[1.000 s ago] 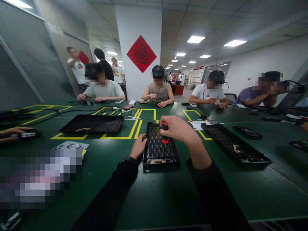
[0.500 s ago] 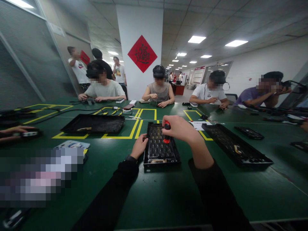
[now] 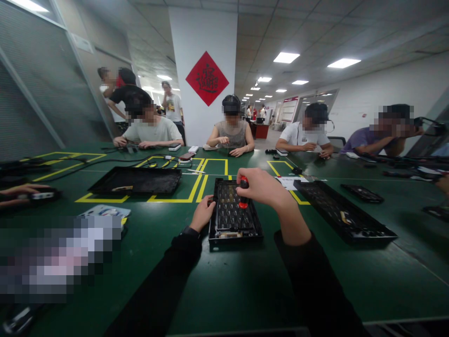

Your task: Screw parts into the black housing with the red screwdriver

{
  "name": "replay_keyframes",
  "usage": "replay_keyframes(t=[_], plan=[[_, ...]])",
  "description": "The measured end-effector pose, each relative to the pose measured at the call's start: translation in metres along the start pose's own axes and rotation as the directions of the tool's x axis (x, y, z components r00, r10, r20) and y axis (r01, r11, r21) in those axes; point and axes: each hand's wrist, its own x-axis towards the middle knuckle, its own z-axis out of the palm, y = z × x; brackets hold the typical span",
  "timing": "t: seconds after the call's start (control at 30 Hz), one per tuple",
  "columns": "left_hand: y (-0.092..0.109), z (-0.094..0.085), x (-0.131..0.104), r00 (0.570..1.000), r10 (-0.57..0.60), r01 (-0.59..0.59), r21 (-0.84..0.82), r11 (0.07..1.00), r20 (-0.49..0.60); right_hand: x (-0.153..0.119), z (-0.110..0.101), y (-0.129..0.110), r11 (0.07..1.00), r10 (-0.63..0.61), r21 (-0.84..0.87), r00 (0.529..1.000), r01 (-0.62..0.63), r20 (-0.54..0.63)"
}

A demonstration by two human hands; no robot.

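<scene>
A black rectangular tray-like casing [image 3: 224, 242] lies on the green table in front of me, with rows of small pale marks on its inner panel and a tan strip near its front edge. My left hand [image 3: 202, 213] grips the casing's left edge, thumb at the rim. Over the casing's right half, my right hand [image 3: 261, 187] is closed around a red and black screwdriver [image 3: 244, 193]. The screwdriver stands upright, handle on top; its tip is too small to make out against the panel.
Another black casing [image 3: 343, 213] lies to the right, beside a smaller black panel [image 3: 362, 193]. A wide black tray [image 3: 136, 181] sits at the left. Cables [image 3: 105, 161] run across the table's far left. Several people sit opposite; a co-worker's hand [image 3: 26, 191] is at far left.
My hands, the screwdriver and the casing stay almost in place. In the background at left, a standing person in black has shifted leftward.
</scene>
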Motion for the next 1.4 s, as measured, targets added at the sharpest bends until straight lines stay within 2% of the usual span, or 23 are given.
replay_keyframes(t=[0.23, 0.43, 0.67, 0.87, 1.07, 1.3, 1.4], plan=[[0.0, 0.0, 0.0, 1.0, -0.006, 0.006, -0.013, 1.0, 0.005, -0.001, 0.001, 0.006, 0.999, -0.021, 0.048, 1.0, 0.021, 0.004], [0.0, 0.0, -0.001, 1.0, 0.003, -0.003, 0.004, 1.0, 0.001, -0.002, 0.0, 0.006, 0.998, 0.018, 0.057, 1.0, -0.018, -0.006], [0.001, -0.001, -0.001, 1.0, 0.002, -0.002, 0.006, 1.0, 0.001, -0.008, -0.01, 0.002, 0.993, -0.032, 0.116, 0.993, 0.019, 0.11], [0.001, -0.001, -0.001, 1.0, 0.0, 0.0, -0.007, 1.0, 0.003, -0.007, -0.011, -0.001, 0.997, 0.05, 0.062, 0.996, -0.055, 0.079], [0.004, -0.002, -0.002, 1.0, -0.002, 0.002, -0.013, 1.0, -0.003, -0.008, -0.012, 0.002, 0.998, -0.007, 0.059, 0.993, 0.0, 0.114], [0.002, -0.001, -0.001, 1.0, -0.001, 0.001, -0.016, 1.0, 0.002, -0.004, -0.005, 0.005, 0.996, 0.078, 0.034, 0.995, -0.08, 0.061], [0.002, -0.001, -0.001, 1.0, 0.002, -0.001, -0.012, 1.0, 0.001, -0.004, -0.005, 0.006, 0.999, 0.036, 0.038, 0.997, -0.038, 0.068]])
